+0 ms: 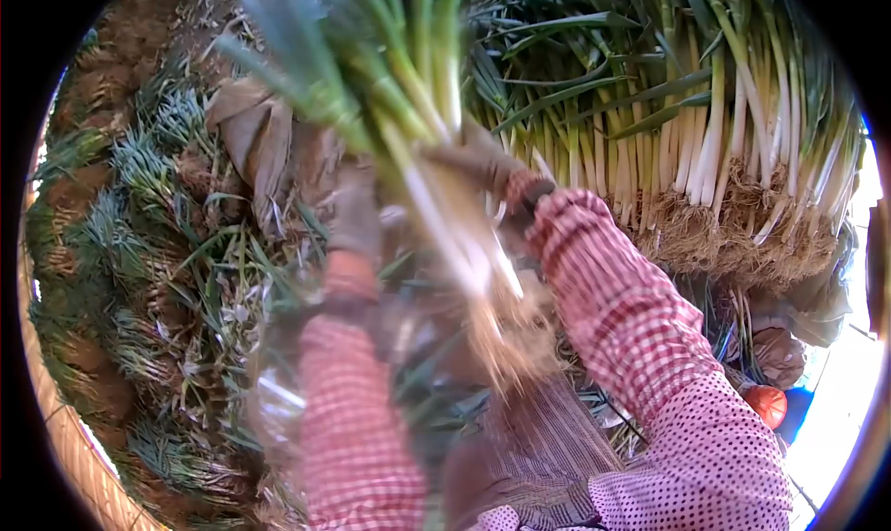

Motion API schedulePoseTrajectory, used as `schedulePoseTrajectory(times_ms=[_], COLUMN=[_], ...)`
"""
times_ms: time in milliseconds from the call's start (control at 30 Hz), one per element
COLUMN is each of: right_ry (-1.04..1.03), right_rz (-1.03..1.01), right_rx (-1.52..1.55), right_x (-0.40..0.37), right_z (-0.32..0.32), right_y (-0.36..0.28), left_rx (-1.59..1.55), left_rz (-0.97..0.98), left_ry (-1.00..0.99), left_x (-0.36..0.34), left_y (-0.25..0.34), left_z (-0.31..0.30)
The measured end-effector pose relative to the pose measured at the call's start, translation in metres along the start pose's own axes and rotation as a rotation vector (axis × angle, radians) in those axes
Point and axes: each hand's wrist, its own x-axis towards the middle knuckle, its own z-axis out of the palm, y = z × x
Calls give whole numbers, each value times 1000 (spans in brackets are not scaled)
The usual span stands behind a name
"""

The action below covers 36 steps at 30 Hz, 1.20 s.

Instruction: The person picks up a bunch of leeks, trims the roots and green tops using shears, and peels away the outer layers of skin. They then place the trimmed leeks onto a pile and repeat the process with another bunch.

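A bunch of long green onions [432, 206] slants across the middle, leaves at the top and pale stalks and roots pointing down toward my lap. My right hand [478, 164], in a brownish glove, is closed around its stalks from the right side. Just left of the bunch, my left hand [355, 201] is raised beside the lower leaves, also gloved. Motion blurs its fingers, and the leaves partly cover them, so I cannot make out its grip. The root ends of the bunch are smeared by movement.
A thick stack of green onions [691, 150] lies at the right, roots facing me. Loose leaves and trimmings [223, 299] cover the ground at left, with small clumps of onions beyond. A crumpled brown cloth [255, 141] lies behind my left hand. An orange round object [767, 405] sits at lower right.
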Motion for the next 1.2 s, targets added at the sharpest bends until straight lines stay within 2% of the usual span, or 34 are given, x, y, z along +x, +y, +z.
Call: schedulePoseTrajectory(times_ms=[33,100,167,233,267,300,333,367,400,467,600,667,700,733,767,800,833,867,900,933,967,1000,1033,1067,1100,1167,1200], right_ry=[133,91,-40,-169,-153,-274,-349,-426,-413,-421,-572,-532,-452,-326,-383,-435,-588,-754,-810,-848,-919,-991,-1186,-1261,-1327,-1226,-1056], right_rz=[99,349,406,516,494,417,564,713,770,849,823,579,477,372,212,41,-91,-217,-385,-562,-606,-649,-505,-272,-34,-230,-451], right_rx=[-194,-552,-589,-545,-336,-489,-530,-571,-651,-724,-771,-749,-841,-794,-824,-852,-863,-1027,-1090,-1147,-1138,-1126,-1169,-1117,-1057,-847,-836], right_x=[11,5,-30,-89,-125,-155,-184,-206,-223,-250,-243,-223,-214,-200,-179,-158,-145,-139,-146,-153,-163,-174,-176,-182,-189,-215,-217], right_z=[-12,-28,-29,-22,-19,-27,-30,-27,-18,2,60,99,122,150,181,212,243,273,295,316,329,342,356,361,361,355,355], right_y=[27,66,97,88,125,181,209,224,226,228,259,274,304,286,272,254,228,195,190,182,200,216,196,176,136,120,101], left_rx=[78,194,229,234,231,213,171,52,-63,-457,-554,-478,-460,-441,-423,-439,-380,-320,-260,-339,-412,-685,-526,-366,-536,-873,-1062], left_rz=[8,-26,-160,-365,-474,-561,-627,-728,-828,-1103,-1067,-1012,-951,-890,-830,-862,-856,-849,-842,-890,-939,-853,-710,-576,-600,-596,-518], left_ry=[18,33,-9,-74,-106,-125,-128,-92,-45,146,236,200,194,188,184,197,175,153,132,181,232,372,447,531,645,913,913], left_x=[-3,-39,-102,-185,-234,-292,-350,-373,-395,-419,-475,-492,-512,-532,-551,-575,-557,-534,-509,-483,-468,-487,-479,-475,-467,-452,-444], left_y=[-21,-67,-118,-171,-203,-242,-279,-287,-295,-237,-266,-266,-275,-284,-293,-306,-284,-260,-235,-213,-206,-245,-249,-250,-249,-246,-243], left_z=[12,32,46,49,46,38,29,27,25,24,45,62,77,92,107,124,118,110,101,84,71,82,74,67,56,33,12])
